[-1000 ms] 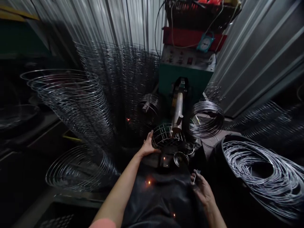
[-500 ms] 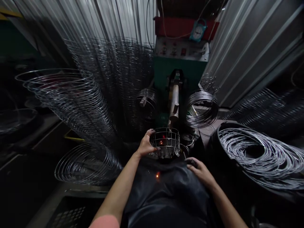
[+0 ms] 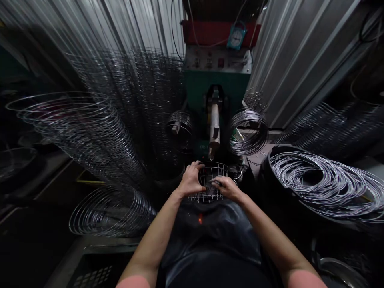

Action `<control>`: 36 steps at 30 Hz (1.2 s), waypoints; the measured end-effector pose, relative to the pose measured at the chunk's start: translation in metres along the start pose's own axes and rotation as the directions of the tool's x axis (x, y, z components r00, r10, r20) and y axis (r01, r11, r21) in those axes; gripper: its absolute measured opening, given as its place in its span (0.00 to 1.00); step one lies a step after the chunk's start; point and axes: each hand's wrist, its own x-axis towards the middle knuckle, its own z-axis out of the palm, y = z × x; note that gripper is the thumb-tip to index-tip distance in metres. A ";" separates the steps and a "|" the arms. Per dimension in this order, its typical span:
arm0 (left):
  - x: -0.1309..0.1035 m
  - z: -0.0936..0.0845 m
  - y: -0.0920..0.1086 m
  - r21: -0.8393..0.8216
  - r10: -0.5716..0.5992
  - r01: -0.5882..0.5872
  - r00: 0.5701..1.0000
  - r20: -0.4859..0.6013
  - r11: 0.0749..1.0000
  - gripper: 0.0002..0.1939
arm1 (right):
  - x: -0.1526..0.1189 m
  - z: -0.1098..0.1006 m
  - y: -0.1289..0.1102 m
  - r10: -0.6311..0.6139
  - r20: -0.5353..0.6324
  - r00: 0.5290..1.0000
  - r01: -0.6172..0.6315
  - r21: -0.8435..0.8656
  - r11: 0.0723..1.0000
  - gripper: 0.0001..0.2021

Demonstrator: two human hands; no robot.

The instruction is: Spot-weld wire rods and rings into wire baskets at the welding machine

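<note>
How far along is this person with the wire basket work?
Done: a tall stack of wire baskets leans at the left, and more lie below. In hand: the left hand and right hand both grip one small wire basket in front of the green machine. Left: a tub of loose wire rings at the right and a ring bundle beside the machine look unused.

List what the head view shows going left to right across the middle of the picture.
Stack of wire rings → left hand → wire basket → right hand → tub of coiled wire.
</note>
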 end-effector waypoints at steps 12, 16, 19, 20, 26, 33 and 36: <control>0.012 0.009 -0.015 -0.080 0.016 -0.015 1.000 0.021 0.997 0.44 | 0.000 0.001 0.011 -0.078 -0.012 0.997 0.077 -0.073 0.994 0.12; 0.016 0.010 -0.019 -0.096 0.049 -0.047 0.999 0.022 0.994 0.44 | 0.002 0.003 0.011 -0.095 -0.030 0.995 0.092 -0.092 0.991 0.11; 0.016 0.012 -0.021 -0.096 0.053 -0.050 0.998 0.022 0.994 0.45 | 0.001 0.005 0.011 -0.086 -0.034 0.996 0.081 -0.119 0.990 0.11; 0.015 0.013 -0.022 -0.095 0.047 -0.045 0.999 0.021 0.994 0.45 | 0.000 0.006 0.011 -0.081 -0.035 0.996 0.076 -0.126 0.989 0.11; 0.017 0.017 -0.025 -0.139 0.034 -0.033 0.999 0.002 0.990 0.43 | 0.004 0.003 0.012 -0.051 -0.037 0.998 0.044 -0.181 0.982 0.11; 0.043 0.013 -0.029 -0.174 0.026 -0.022 0.999 0.023 0.984 0.42 | 0.024 -0.006 0.015 -0.038 -0.073 0.997 0.025 -0.171 0.985 0.07; 0.045 0.013 -0.029 -0.186 0.042 -0.036 0.999 0.031 0.982 0.41 | 0.023 -0.004 0.017 -0.025 -0.102 0.994 0.008 -0.164 0.986 0.08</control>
